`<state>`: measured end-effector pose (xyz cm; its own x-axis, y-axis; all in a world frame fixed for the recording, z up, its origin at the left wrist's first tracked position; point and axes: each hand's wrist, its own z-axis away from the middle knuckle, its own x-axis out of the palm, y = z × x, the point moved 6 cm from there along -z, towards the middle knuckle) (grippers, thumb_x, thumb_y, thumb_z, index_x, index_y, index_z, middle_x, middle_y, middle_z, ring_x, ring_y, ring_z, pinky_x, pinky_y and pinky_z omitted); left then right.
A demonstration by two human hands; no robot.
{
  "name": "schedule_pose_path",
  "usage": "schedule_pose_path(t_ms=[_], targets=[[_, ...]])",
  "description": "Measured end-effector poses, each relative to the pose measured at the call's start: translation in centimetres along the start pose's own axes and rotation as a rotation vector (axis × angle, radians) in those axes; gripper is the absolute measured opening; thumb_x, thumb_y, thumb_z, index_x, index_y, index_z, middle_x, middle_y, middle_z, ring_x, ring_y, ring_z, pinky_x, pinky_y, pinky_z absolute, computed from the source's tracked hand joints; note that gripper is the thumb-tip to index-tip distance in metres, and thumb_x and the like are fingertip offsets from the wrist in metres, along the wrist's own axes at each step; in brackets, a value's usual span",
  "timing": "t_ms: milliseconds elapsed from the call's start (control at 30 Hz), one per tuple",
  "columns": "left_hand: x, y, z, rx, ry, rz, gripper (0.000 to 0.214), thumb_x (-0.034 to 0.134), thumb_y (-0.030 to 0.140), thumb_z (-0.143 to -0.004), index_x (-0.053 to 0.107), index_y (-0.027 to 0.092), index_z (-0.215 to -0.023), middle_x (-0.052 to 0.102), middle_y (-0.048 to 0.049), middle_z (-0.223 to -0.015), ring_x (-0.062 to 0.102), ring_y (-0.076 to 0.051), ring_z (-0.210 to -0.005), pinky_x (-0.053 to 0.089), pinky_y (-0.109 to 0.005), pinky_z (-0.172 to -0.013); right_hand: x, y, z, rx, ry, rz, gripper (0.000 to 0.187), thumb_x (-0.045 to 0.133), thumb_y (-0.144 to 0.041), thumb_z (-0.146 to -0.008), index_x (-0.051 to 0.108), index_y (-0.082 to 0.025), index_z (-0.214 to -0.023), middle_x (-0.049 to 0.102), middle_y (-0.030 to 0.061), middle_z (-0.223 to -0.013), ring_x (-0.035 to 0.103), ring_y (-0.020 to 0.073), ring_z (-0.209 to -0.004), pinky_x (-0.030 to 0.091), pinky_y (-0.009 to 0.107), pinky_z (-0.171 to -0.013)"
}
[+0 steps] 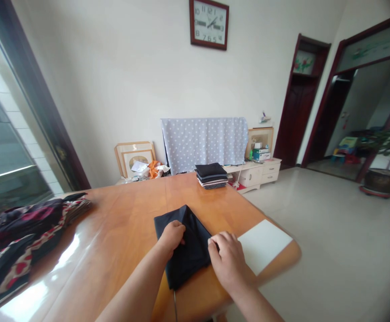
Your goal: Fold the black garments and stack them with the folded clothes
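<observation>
Left hand [174,235] on dark cloth [195,246]

The counter [131,214] looks like varnished wood, smooth and glossy enough to throw back bright window glare. On it, the black cloth [190,257] is soft, creased fabric with a mostly matt face. The folded stack [211,176] and the clothes heap [23,228] are fabric too. The white sheet [265,246] is smooth; paper or plastic, I cannot tell. The floor [315,214] is smooth and shiny, the wall [114,76] matt.
</observation>
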<state>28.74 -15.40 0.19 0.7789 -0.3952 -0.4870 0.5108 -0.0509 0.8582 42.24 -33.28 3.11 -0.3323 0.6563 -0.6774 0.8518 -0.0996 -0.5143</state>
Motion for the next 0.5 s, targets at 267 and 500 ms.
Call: schedule_pose_path(t_ms=[267, 500], targets=[[0.1, 0.2, -0.1, -0.004, -0.003, -0.021, 0.018, 0.053, 0.034, -0.085, 0.053, 0.020, -0.073, 0.058, 0.0009, -0.060, 0.057, -0.013, -0.047, 0.035, -0.023, -0.045, 1.0, -4.2, -1.6, -0.048, -0.199, 0.201, 0.037, 0.049, -0.043, -0.095, 0.072, -0.020, -0.078, 0.069, 0.0148, -0.085, 0.057, 0.0327, -0.095, 0.039, 0.047, -0.085], [-0.7, 0.3, -0.6, 0.052, 0.089, -0.162, 0.038, 0.072, 0.054, -0.073, 0.055, 0.021, -0.080, 0.060, -0.0001, -0.065, 0.059, -0.019, -0.064, 0.038, -0.026, -0.054, 1.9, -7.3, -0.9, -0.187, -0.263, 0.069, 0.020, 0.054, -0.026, -0.090, 0.073, -0.023, -0.096, 0.075, 0.0086, -0.098, 0.051, 0.0358, -0.126, 0.018, 0.063, -0.110]])
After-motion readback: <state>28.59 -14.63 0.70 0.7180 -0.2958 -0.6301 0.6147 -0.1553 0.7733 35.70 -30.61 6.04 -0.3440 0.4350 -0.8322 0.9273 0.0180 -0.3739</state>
